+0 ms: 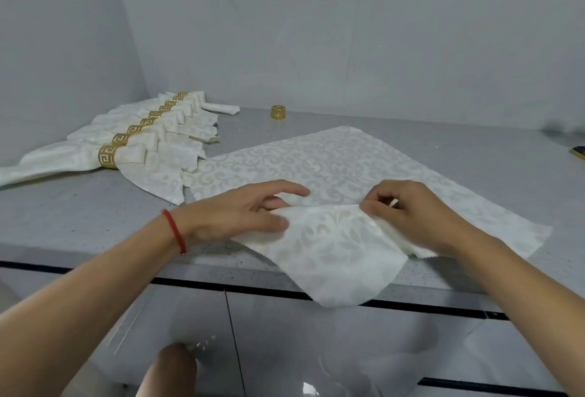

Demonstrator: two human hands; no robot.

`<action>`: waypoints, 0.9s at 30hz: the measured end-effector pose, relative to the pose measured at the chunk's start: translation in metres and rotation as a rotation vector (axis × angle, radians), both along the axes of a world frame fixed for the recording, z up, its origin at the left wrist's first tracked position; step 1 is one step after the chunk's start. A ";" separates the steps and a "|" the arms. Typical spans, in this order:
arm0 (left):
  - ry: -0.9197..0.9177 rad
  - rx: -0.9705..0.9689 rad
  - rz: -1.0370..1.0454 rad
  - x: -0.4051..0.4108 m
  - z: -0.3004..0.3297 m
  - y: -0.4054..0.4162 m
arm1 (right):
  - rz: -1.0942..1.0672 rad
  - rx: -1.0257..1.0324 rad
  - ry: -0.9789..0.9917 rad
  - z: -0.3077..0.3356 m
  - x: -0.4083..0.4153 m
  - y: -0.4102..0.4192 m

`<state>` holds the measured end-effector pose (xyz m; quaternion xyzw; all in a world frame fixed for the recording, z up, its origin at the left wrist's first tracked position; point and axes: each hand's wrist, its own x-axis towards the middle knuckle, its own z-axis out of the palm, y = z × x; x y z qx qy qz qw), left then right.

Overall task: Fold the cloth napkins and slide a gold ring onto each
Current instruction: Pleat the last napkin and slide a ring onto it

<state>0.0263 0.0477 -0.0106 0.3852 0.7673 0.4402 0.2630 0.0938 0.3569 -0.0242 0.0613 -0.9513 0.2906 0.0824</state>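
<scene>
Both hands pinch napkin fold; ringed napkins left, loose gold ring behind.

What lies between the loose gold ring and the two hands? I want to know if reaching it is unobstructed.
In the head view, only the spread napkin and bare counter lie between the ring and the hands.

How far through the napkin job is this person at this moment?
Done: a row of ringed napkins lies at the counter's left. In hand: the left hand and right hand pinch a fold in the flat napkin. Left: finish folding and slide on the loose gold ring.
</scene>
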 end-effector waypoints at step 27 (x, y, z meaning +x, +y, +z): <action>0.176 -0.212 0.195 -0.022 0.003 0.011 | 0.410 0.429 0.446 -0.030 0.044 -0.018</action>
